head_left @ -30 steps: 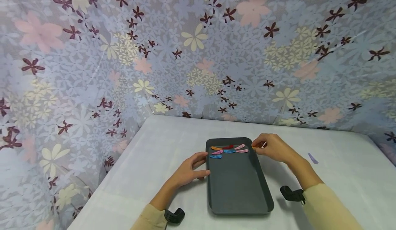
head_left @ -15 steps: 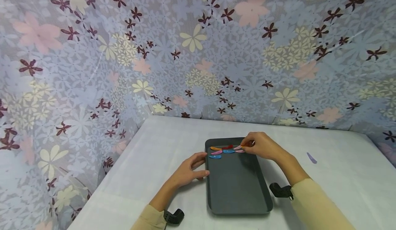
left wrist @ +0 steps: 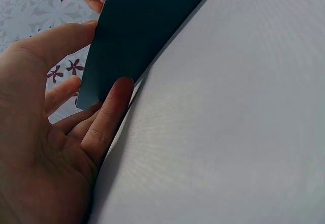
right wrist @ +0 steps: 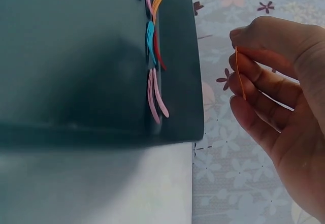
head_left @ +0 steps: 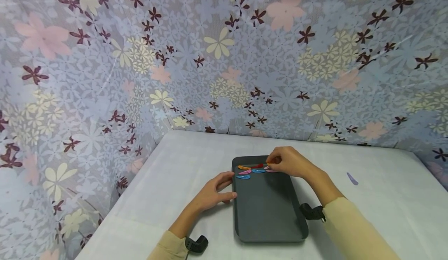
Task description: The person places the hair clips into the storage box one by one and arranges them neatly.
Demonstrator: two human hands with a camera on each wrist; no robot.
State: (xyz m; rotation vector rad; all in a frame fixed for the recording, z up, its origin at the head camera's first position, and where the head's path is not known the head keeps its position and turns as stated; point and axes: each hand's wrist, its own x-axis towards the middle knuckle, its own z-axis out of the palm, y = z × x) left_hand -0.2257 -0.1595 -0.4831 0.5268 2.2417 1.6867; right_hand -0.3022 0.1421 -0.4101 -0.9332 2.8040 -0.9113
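Note:
My right hand point(head_left: 287, 162) is over the far right of a dark grey tray point(head_left: 267, 209). In the right wrist view its thumb and fingertips pinch an orange hair clip point(right wrist: 238, 74), seen edge-on and clear of the tray. At the tray's far end lie an orange clip point(head_left: 244, 167), a red clip point(head_left: 257, 166), a magenta clip point(head_left: 245, 172) and a blue clip point(head_left: 259, 171). Another blue clip point(head_left: 243, 177) lies nearer. Light pink clips point(right wrist: 160, 97) are partly hidden by my right hand in the head view. My left hand point(head_left: 212, 192) touches the tray's left side, fingers loosely bent.
A purple clip point(head_left: 352, 178) lies on the white-covered table point(head_left: 182, 163), right of the tray. Floral cloth point(head_left: 224, 77) hangs behind the table and at its left. Black wrist cameras point(head_left: 196, 244) sit at both cuffs.
My right hand has moved left with the orange hair clip, from the tray's right rim to over the pink clips. The left hand has stayed at the tray's side.

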